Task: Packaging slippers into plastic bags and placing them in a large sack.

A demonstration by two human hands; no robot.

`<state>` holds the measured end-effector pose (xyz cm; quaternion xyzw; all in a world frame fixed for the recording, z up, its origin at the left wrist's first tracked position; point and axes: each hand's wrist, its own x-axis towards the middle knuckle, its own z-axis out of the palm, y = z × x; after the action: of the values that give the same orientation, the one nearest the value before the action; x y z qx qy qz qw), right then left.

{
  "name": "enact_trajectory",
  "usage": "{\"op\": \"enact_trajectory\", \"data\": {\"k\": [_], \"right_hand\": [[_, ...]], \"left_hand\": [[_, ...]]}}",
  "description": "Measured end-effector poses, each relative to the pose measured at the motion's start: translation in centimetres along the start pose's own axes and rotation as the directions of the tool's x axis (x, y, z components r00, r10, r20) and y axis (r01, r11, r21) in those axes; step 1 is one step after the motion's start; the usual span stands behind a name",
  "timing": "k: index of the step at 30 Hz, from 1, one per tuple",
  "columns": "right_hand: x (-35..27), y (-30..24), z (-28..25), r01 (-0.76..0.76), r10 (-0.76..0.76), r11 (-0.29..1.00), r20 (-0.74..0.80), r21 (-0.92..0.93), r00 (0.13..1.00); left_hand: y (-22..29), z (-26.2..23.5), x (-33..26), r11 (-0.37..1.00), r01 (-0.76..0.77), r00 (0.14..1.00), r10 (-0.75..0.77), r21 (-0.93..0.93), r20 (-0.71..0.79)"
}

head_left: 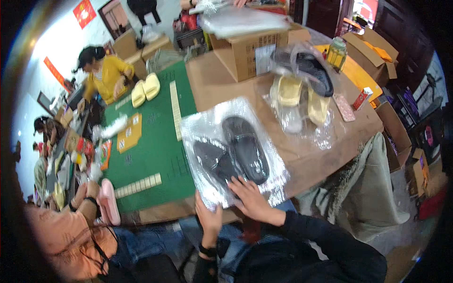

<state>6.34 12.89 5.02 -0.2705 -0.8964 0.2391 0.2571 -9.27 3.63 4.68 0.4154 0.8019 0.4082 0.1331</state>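
Note:
A pair of black slippers [245, 151] lies side by side inside a clear plastic bag [207, 123] at the near edge of the table. My left hand [209, 218] grips the bag's near left corner, with the thumb on top. My right hand [251, 199] rests on the bag at the near end of the slippers, fingers spread and flat. Farther right, more bagged slippers lie together: a dark pair [321, 78] partly over a cream pair [317, 107].
A green mat [155, 155] with cream slippers [146, 89] covers the table's left. A cardboard box [245, 54] topped with plastic bags stands at the back. A phone [344, 107] and jar [336, 53] sit right. Beside me, a person holds pink slippers [108, 200].

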Motion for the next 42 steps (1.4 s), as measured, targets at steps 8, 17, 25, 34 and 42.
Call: {"op": "enact_trajectory", "data": {"k": [8, 17, 25, 34, 42], "right_hand": [[0.8, 1.4, -0.9, 0.032, -0.032, 0.988, -0.005, 0.149, 0.999], [0.0, 1.6, -1.8, 0.008, -0.018, 0.975, 0.041, 0.223, 0.999], [-0.2, 1.4, -4.6, -0.013, -0.023, 0.950, 0.110, 0.312, 0.994], [-1.5, -0.2, -12.8, -0.191, 0.453, 0.775, -0.319, 0.602, 0.832], [0.9, -1.4, -12.9, -0.116, 0.421, 0.846, -0.520, 0.520, 0.743]], "left_hand": [[-1.9, 0.6, 4.6, 0.790, 0.355, 0.935, -0.296, -0.499, 0.197], [0.4, 0.0, 4.1, 0.614, 0.521, 0.853, -0.380, -0.593, 0.357], [0.2, -1.5, 5.0, 0.574, 0.580, 0.812, -0.348, -0.578, 0.469], [-2.2, -3.9, 6.0, 0.591, 0.568, 0.821, -0.362, -0.572, 0.442], [-5.1, -4.5, 4.6, 0.494, 0.531, 0.847, -0.285, -0.688, 0.448]]}}
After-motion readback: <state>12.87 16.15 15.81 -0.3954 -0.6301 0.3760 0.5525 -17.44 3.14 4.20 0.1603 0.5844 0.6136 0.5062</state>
